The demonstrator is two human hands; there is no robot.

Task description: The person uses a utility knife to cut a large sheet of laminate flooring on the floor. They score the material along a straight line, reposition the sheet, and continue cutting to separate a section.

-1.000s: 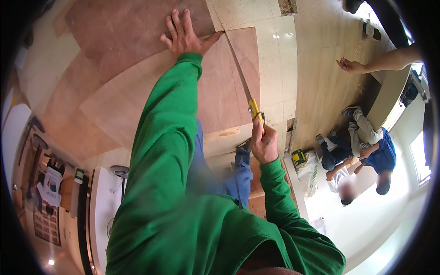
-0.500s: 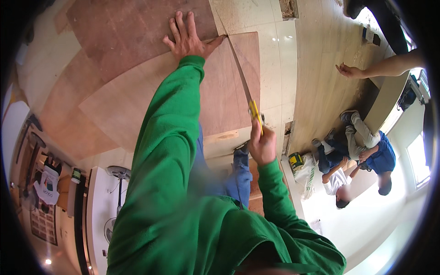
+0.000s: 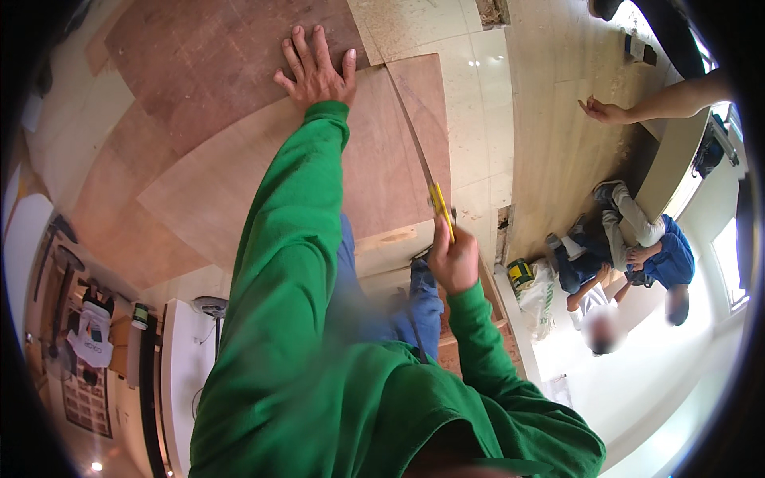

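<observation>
1. Just past twelve o'clock from my chest, my right hand [image 3: 454,259] is closed round a yellow-handled tool [image 3: 441,211].
2. Its long, narrow blade [image 3: 413,131] points toward eleven, across a light-brown board [image 3: 358,159].
3. At eleven, well apart from my right, my left hand [image 3: 321,84] spreads its fingers on a darker board [image 3: 199,64].
4. At one, a co-worker's hand [image 3: 607,111] hangs over wooden flooring [image 3: 558,159].
</observation>
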